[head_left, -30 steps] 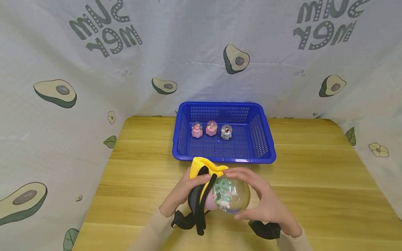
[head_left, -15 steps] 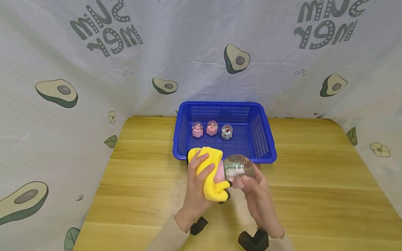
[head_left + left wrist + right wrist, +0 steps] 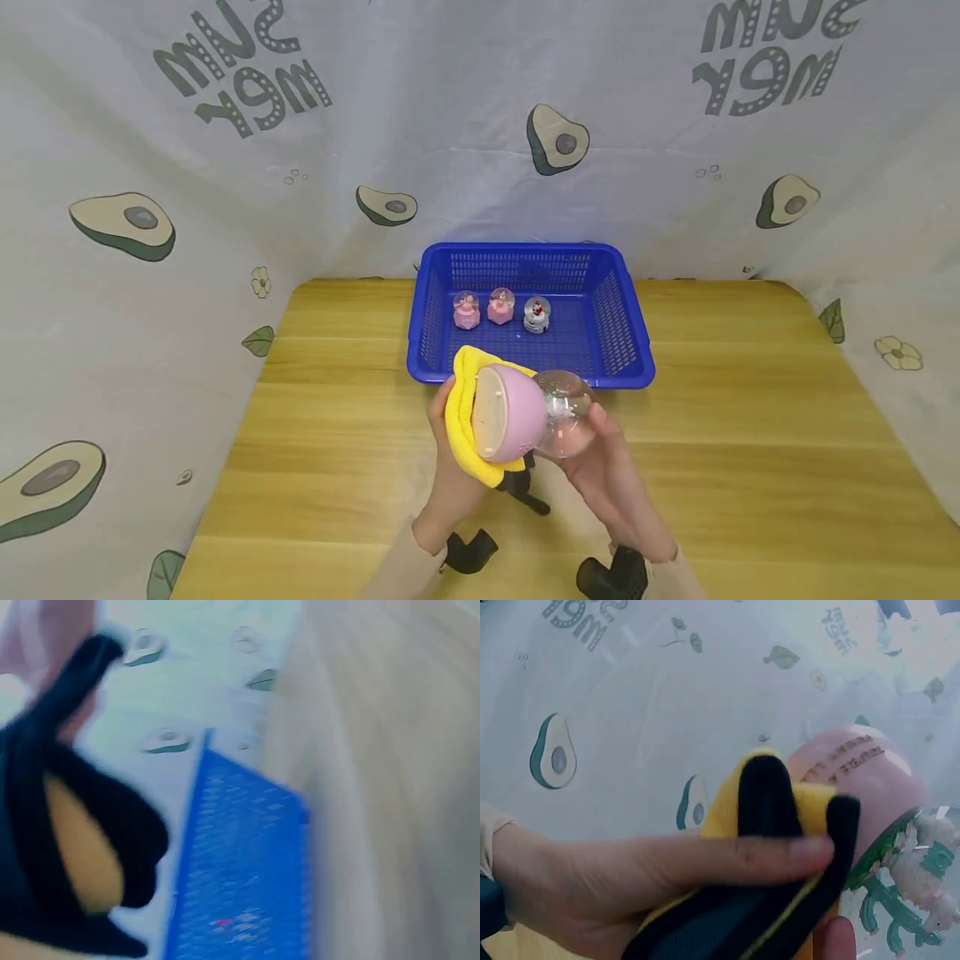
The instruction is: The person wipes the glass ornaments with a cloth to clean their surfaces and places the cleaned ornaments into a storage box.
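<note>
In the head view my left hand holds a yellow and black cloth against a large snow globe. The globe's pink base is tipped sideways, its pale underside facing left. My right hand grips the clear ball from the right, thumb on the glass. The right wrist view shows the left thumb pressing the cloth beside the pink base, which bears lettering; a white figure with green parts shows inside the glass. Blurred dark cloth trim fills the left of the left wrist view.
A blue plastic basket stands beyond the hands, holding two small pink snow globes and a white one with a red figure. Under everything is a wooden table. An avocado-print curtain hangs behind.
The globe and both hands have moved up toward the basket. Its base has turned to show the underside, and the cloth has shifted behind it. My right hand has moved lower on the ball.
</note>
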### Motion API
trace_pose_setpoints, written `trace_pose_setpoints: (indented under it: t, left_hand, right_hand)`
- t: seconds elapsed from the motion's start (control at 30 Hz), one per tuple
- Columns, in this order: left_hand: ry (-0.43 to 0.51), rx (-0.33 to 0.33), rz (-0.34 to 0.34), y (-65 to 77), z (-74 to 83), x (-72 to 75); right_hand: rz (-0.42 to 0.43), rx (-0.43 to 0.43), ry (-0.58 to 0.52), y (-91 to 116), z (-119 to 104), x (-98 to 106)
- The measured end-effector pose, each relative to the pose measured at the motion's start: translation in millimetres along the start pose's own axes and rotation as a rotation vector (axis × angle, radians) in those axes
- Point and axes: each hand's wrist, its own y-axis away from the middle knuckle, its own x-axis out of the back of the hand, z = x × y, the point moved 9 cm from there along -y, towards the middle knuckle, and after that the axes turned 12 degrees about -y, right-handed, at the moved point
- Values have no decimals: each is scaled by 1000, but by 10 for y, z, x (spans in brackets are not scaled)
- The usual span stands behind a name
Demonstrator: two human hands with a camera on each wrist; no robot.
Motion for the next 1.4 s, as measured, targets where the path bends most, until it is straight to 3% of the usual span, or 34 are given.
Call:
trace_pose_setpoints:
  t: [0.13,0.27,0.33,0.43,0.63,0.73,0.83,0.93,1.17,1.4]
  left_hand:
    - [59,5,-71,-66,67,77]
    - [48,23,-58,-111,95,151]
    - [34,45,-40,-110,82,176]
    - [48,119,-20,-89,25,183]
    - [168,281,72,-51,-95,158]
    - [160,299,131,-50,-90,177]
    - [119,288,131,-72,-53,211]
    - [83,285,45,-114,-37,230]
    - [54,354,-208,-219,-109,222]
    - [84,377,-460,-310,-165,111]
  right_hand:
    - [-59,-39,-91,-19,49,-47]
    - [-6,17,140,-17,65,-41]
    - [27,98,268,-19,28,-45]
    - [46,271,349,-9,-69,-71]
    - [-29,632,634,82,-186,-243]
    - [-53,760,827,134,-200,-336]
    - [-89,829,975,168,-231,-394]
    - [-161,812,1031,166,-274,-408]
    - [-317,639,1093,145,-312,-421]
    - [-519,565,1244,205,-260,-644]
